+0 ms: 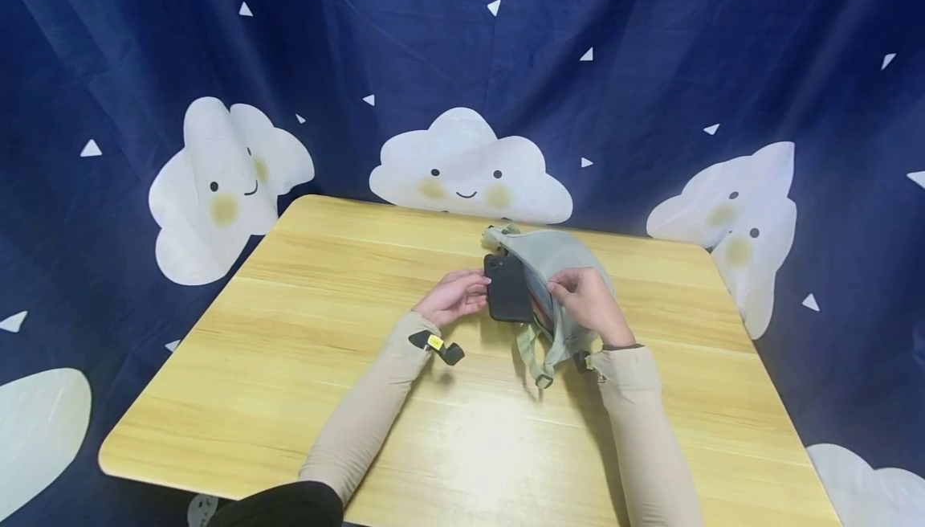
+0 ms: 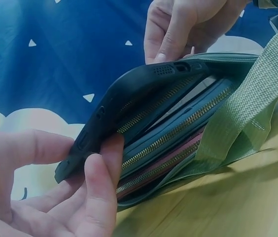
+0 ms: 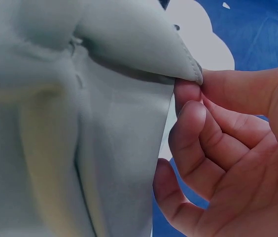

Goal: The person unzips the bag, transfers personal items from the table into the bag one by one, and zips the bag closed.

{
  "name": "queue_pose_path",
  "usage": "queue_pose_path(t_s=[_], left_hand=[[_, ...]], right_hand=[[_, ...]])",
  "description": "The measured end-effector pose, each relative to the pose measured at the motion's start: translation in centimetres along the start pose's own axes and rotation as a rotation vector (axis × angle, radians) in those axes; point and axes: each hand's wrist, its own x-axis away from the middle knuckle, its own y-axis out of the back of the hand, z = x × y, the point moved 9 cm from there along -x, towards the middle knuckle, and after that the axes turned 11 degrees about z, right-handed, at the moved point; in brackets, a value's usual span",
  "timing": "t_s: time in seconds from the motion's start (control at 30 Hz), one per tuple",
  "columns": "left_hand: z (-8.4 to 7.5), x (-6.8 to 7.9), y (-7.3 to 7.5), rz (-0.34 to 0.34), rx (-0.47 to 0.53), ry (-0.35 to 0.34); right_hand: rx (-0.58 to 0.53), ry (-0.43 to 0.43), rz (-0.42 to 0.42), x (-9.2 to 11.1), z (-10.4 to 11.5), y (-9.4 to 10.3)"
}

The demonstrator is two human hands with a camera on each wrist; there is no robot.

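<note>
A black smartphone (image 1: 508, 290) in a dark case is pinched at its left edge by my left hand (image 1: 455, 296). In the left wrist view, the thumb and fingers of that hand grip one end of the phone (image 2: 124, 96), which stands at the opening of a grey-green bag (image 1: 567, 254). Zipped pockets (image 2: 178, 131) with gold-toned teeth show inside, one edged in dark red. My right hand (image 1: 588, 302) pinches the rim of the bag's opening; the right wrist view shows thumb and forefinger on the edge of the fabric (image 3: 124, 113).
The bag lies on a light wooden table (image 1: 325, 334), toward its back right. Its green webbing strap (image 1: 531, 354) with a buckle hangs onto the tabletop. Behind the table hangs a dark blue curtain (image 1: 433, 37) with smiling clouds and small white triangles.
</note>
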Motion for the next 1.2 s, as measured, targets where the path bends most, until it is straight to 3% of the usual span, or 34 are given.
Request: queue_pose_path(t_s=[0.93,1.2], left_hand=[[-0.8,-0.9,-1.3,0.002,0.076,-0.066],[-0.6,-1.4,-1.5,-0.007,0.052,-0.083]], right_hand=[[-0.002,-0.005,-0.006,-0.2,-0.3,0.1],[0.005,-0.005,-0.008,-0.2,-0.2,0.0]])
